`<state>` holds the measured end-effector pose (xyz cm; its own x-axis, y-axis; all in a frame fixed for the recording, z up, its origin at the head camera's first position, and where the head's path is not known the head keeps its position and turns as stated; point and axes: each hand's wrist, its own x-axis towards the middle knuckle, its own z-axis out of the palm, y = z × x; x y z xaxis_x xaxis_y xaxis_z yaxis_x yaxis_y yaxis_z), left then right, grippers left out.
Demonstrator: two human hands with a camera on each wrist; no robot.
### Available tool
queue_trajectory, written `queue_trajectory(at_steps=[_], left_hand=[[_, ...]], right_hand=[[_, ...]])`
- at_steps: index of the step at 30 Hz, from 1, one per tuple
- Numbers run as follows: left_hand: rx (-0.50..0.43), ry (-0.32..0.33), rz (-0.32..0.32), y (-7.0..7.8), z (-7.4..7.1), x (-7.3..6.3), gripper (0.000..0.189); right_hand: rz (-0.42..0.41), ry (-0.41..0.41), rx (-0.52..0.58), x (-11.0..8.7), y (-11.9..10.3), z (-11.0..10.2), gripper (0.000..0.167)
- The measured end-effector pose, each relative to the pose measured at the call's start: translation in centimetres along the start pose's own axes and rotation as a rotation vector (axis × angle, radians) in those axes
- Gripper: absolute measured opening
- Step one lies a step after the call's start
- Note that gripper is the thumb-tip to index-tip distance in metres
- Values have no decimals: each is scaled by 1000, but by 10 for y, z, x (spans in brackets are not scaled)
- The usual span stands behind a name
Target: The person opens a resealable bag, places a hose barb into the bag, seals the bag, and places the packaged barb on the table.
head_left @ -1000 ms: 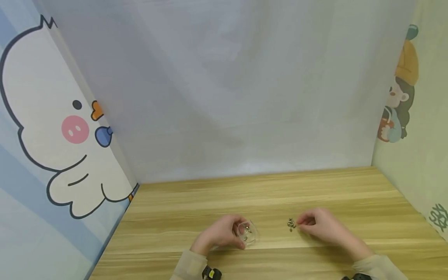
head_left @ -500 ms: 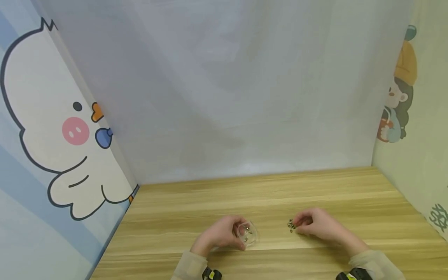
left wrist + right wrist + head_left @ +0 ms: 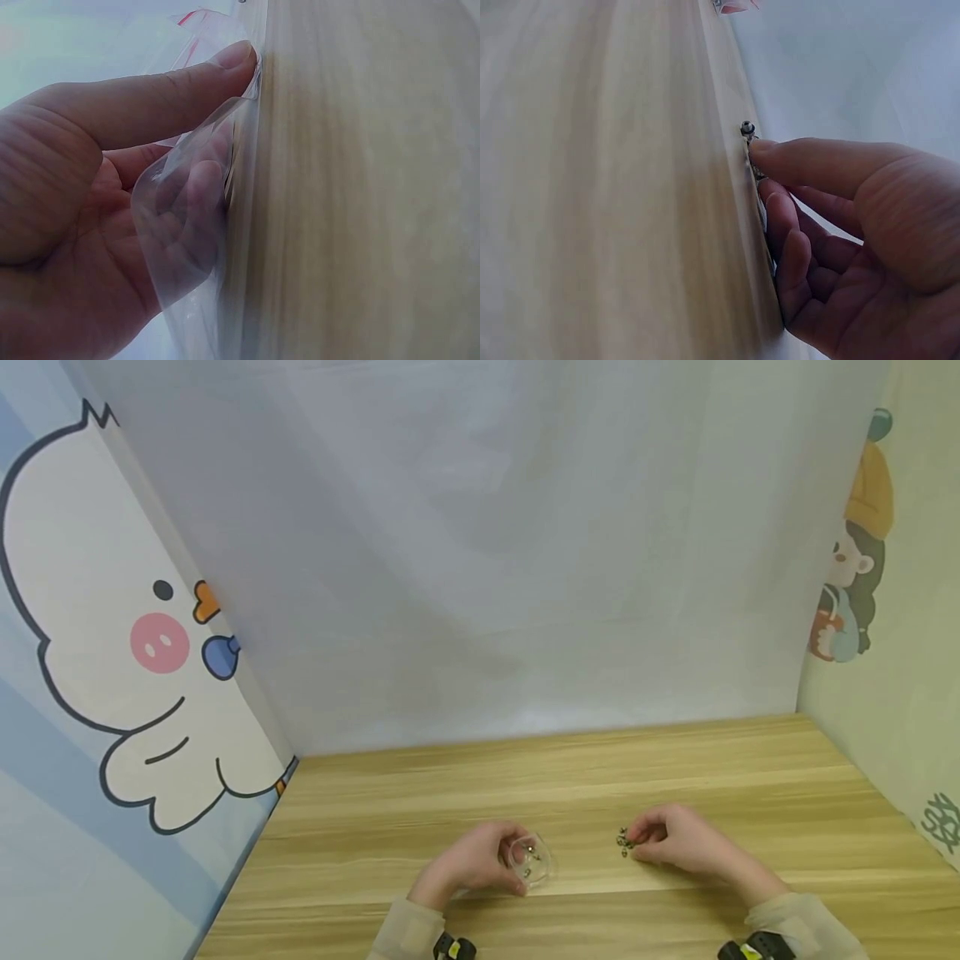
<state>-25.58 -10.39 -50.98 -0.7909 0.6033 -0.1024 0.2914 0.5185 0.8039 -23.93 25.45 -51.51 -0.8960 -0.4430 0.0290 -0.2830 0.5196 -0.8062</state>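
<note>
My left hand [image 3: 480, 860] holds a clear plastic zip bag [image 3: 538, 872] with its mouth spread, thumb on one side and fingers on the other. Several small metal screws [image 3: 528, 872] lie inside it. In the left wrist view, a red strip runs along part of the bag [image 3: 169, 232]. To the right, my right hand [image 3: 678, 843] is at the edge of a small pile of screws [image 3: 622, 842] on the table. In the right wrist view, its thumb and forefinger pinch at the metal pieces, and one screw [image 3: 748, 128] stands just beyond the thumb tip.
The wood-grain table [image 3: 420, 793] ends at a pale grey sheet [image 3: 525, 610] behind. A cartoon-printed panel [image 3: 150, 643] stands on the left, and a pale green printed one [image 3: 885, 718] on the right. A dark device sits on each wrist.
My right hand has shifted slightly left, its fingertips closing in on the pile of screws. The left hand and the bag stay in place.
</note>
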Motion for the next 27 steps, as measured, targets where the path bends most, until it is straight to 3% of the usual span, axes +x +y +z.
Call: queue_trajectory(at_steps=[27], left_hand=[[-9, 0, -10, -1, -1, 0, 53]], right_hand=[[-42, -21, -60, 2, 3, 0, 12]])
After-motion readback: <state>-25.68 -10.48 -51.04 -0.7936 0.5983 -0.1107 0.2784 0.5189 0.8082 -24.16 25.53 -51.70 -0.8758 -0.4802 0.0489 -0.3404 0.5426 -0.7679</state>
